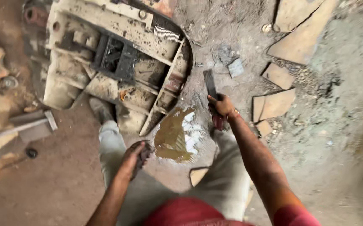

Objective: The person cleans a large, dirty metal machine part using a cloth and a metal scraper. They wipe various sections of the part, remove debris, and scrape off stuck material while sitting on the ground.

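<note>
Looking straight down here: a red shirt hem at the bottom edge, pale grey trousers below it, and a dirt floor (64, 184) all round; the left hand (137, 155) hangs by the left thigh, fingers curled tight round a small dark object (146, 150), too smudged with grease to tell its kind; over on the other side the right hand (222, 105) is raised forward, wrapped firmly round the lower end of a flat dark metal bar (210, 83), whose upper length pokes up past the knuckles toward the rubble; that bar looks stiff and fairly heavy for its size, probably oily, so a full fist low on the shaft, as now, seems the safest hold; a reddish end shows under the fist; between the two hands lies a brown puddle (177, 136) with a bright reflection; a dark shoe (101, 109) stands just at the edge of the big piece; beyond, a large grimy machine casting (106, 54) lies on the floor, with a black block set in its middle and a coil spring (166, 34) near its top rim; to the right, broken stone slabs (275, 104) and grey grit, well apart from the casting.
</note>
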